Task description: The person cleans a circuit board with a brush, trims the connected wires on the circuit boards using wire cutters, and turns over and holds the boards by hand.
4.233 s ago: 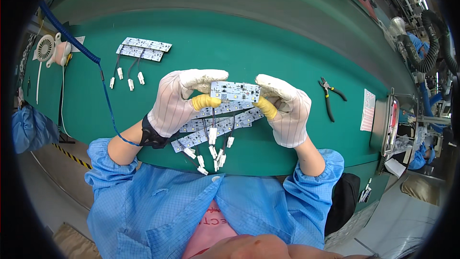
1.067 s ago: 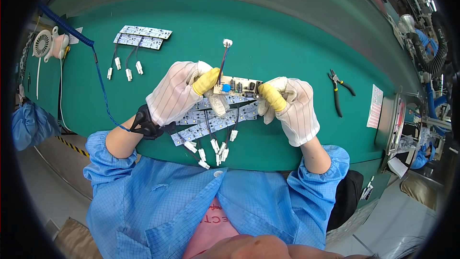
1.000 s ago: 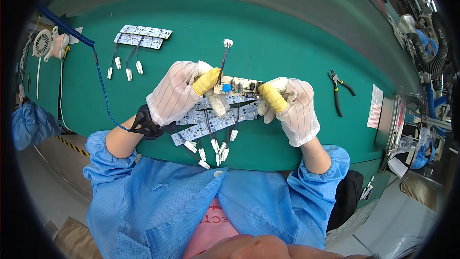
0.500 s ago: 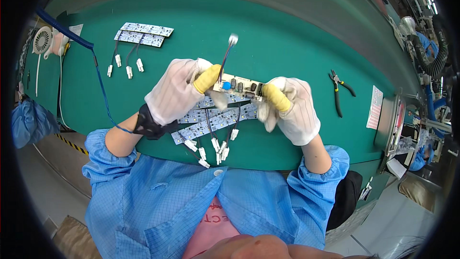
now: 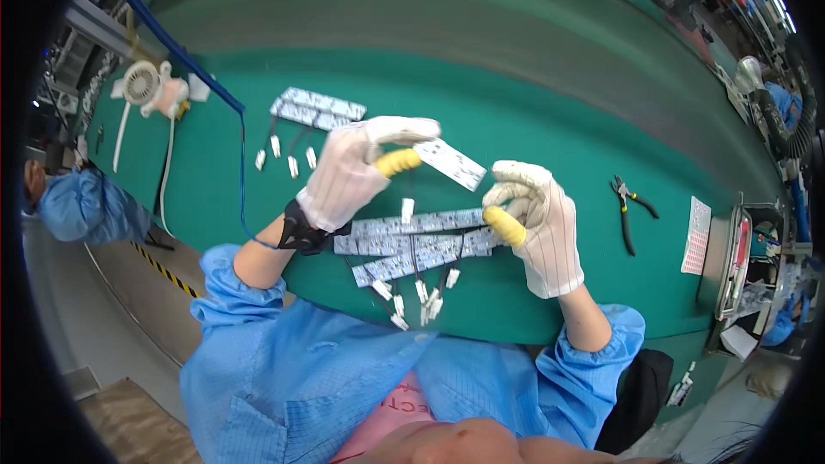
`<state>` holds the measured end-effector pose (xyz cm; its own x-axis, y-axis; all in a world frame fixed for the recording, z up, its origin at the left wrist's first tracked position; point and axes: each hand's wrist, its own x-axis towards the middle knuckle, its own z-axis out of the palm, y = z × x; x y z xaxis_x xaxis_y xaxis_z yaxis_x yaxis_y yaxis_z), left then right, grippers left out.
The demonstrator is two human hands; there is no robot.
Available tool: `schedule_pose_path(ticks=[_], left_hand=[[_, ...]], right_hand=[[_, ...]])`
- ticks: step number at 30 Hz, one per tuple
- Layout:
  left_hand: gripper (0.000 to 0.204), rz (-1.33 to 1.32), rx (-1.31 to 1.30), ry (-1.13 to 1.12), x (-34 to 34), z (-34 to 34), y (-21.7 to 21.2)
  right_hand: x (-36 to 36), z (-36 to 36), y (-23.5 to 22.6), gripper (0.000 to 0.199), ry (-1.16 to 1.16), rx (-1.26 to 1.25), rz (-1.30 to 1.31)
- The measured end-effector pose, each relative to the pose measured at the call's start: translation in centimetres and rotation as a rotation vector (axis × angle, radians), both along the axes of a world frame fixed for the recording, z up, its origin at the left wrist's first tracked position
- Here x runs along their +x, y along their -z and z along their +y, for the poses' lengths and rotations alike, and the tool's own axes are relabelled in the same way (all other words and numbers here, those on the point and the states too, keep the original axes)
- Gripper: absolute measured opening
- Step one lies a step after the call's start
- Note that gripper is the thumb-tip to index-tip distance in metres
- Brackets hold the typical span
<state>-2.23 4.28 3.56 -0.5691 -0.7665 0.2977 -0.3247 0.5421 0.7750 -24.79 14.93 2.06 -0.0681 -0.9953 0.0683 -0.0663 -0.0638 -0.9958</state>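
Mid-handling of one small white circuit board (image 5: 453, 163) — pinched at its near end between the yellow-capped thumb and fingers of the left hand (image 5: 354, 170), raised above the green table (image 5: 533, 120) with its wired connector (image 5: 407, 209) dangling. Right hand (image 5: 534, 222) curled beside it, yellow fingertip down on the row of boards (image 5: 412, 245) — clenched or loose, cannot tell. Probably calls next for a steady second grip without snagging the wire.

Circuit strip (image 5: 450, 163) now in left hand (image 5: 357, 170) alone, lifted.
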Motion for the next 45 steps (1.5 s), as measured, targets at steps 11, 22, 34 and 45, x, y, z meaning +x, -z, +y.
schedule_pose_path(ticks=[11, 22, 34, 45], left_hand=[[0.029, -0.518, -0.279, -0.301, 10.8, -9.0, 2.2], [0.029, 0.008, -0.358, -0.190, 4.4, -2.5, -4.8], [0.047, 0.168, 0.251, 0.040, 1.6, -0.4, 0.8], [0.028, 0.142, 0.092, 0.015, 1.4, -0.6, 1.3]], right_hand=[[-0.7, 0.5, -0.8, 0.026, 0.009, -0.246, 0.374], [-1.6, 0.6, 0.1, 0.028, -0.205, -0.259, 1.094], [-4.7, -0.8, -0.6, 0.027, -0.082, 0.178, 0.375], [-5.0, -0.4, -1.3, 0.072, -0.101, 0.076, 0.770]])
